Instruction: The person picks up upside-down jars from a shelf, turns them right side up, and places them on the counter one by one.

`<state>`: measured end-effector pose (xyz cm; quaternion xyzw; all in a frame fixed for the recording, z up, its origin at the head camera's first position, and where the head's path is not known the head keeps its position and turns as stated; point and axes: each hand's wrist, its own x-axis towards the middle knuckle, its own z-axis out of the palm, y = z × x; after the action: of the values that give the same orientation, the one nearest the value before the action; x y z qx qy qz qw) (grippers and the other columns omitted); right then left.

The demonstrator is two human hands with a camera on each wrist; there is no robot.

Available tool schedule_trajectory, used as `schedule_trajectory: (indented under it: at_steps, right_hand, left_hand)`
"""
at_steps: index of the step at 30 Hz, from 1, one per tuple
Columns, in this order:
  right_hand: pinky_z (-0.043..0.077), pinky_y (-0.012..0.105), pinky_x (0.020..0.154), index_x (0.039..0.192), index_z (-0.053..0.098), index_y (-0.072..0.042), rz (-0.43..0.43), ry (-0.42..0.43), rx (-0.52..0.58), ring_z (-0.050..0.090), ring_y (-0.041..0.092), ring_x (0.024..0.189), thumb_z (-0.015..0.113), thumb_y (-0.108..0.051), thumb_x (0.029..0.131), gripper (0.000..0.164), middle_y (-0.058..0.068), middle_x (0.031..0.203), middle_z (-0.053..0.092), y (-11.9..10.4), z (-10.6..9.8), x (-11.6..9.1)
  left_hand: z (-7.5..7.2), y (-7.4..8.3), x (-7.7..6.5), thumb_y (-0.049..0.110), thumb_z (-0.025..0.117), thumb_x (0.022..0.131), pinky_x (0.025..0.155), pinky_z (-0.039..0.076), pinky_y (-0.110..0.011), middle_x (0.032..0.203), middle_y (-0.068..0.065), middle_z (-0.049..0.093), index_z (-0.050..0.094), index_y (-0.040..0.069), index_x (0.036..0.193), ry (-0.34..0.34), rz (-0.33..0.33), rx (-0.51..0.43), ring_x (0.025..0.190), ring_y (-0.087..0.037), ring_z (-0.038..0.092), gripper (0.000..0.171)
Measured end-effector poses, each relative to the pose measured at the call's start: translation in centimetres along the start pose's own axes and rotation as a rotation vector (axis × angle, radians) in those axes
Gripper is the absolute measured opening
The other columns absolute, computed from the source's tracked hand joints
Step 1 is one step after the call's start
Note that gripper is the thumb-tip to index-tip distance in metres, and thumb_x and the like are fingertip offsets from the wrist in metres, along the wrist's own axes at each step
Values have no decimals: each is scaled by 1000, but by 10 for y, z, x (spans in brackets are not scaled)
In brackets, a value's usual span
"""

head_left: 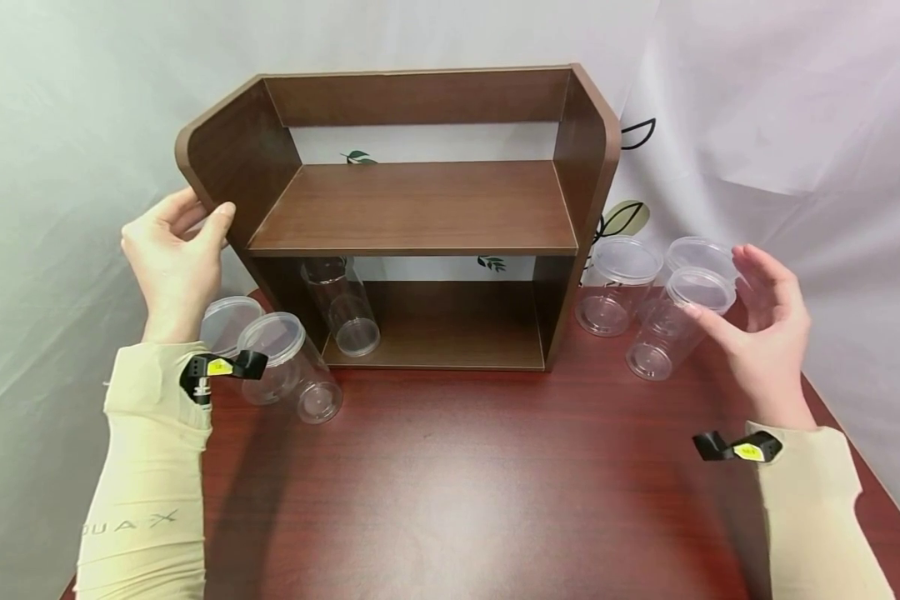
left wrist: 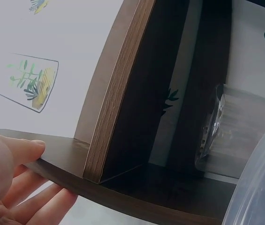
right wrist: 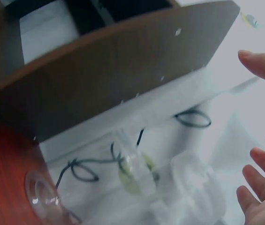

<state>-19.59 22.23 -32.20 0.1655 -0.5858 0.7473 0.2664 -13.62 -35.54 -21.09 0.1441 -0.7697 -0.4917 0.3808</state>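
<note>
My left hand [head_left: 176, 258] grips the edge of the left side panel of a brown wooden shelf unit [head_left: 427, 208]. In the left wrist view the thumb [left wrist: 28, 150] lies on one face of that panel and the fingers are behind it. My right hand [head_left: 772, 342] is spread beside a clear plastic jar [head_left: 671, 329], thumb near its lid. In the right wrist view its fingers [right wrist: 261, 180] are apart with nothing between them. Inside the lower compartment, at the left, stands another clear jar [head_left: 345, 308].
Right of the unit are two more clear jars, one a lidded jar [head_left: 618, 283] close to the side panel. Two lidded jars, including a tall jar [head_left: 292, 362], stand left of it, by my left forearm. Everything sits on a reddish-brown table [head_left: 450, 492] before a pale curtain [head_left: 787, 125].
</note>
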Motion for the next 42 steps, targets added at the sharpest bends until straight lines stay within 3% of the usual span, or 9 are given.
schedule_trajectory:
  at_steps: [9, 16, 25, 33, 37, 42]
  right_hand:
    - [35, 34, 114, 135, 55, 12, -75, -68, 148, 50, 34, 130, 67, 38, 60, 80, 27, 134, 57, -23, 28, -12]
    - [35, 40, 115, 137, 51, 15, -104, -183, 169, 47, 37, 134, 76, 34, 60, 83, 30, 137, 55, -29, 46, -23]
    - [38, 38, 113, 136, 50, 18, -90, -337, 87, 53, 34, 129, 74, 36, 58, 83, 33, 138, 53, -32, 72, -44]
    - [41, 33, 109, 140, 51, 11, -23, -477, -75, 53, 28, 131, 77, 29, 65, 81, 27, 141, 53, -40, 101, -64]
    - [41, 40, 110, 140, 54, 8, -47, -545, -159, 53, 32, 130, 82, 23, 64, 82, 23, 141, 55, -32, 112, -71]
    - [39, 41, 112, 144, 55, -4, 11, -652, -143, 50, 32, 133, 88, 13, 69, 83, 12, 144, 56, -6, 121, -84]
  left_hand:
    - [-1, -2, 1, 18, 81, 88, 72, 55, -14, 114, -3, 74, 76, 15, 122, 0, 4, -11, 89, -2, 71, 34]
    - [0, -3, 1, 18, 81, 88, 72, 55, -13, 115, -4, 74, 76, 16, 122, 3, 5, -4, 89, -2, 71, 34]
    - [0, -4, 2, 19, 80, 88, 74, 55, -14, 115, -4, 74, 76, 16, 122, 8, 12, 8, 91, -3, 71, 34]
    - [0, -4, 2, 19, 81, 88, 74, 55, -14, 114, -3, 74, 76, 16, 122, 9, 11, 12, 90, -2, 71, 34]
    - [0, -4, 2, 19, 80, 88, 74, 55, -14, 114, -3, 74, 76, 15, 122, 6, 14, 13, 90, -3, 71, 34]
    - [1, -3, 2, 20, 80, 88, 75, 55, -15, 114, -3, 74, 76, 16, 122, 5, 17, 18, 91, -3, 71, 34]
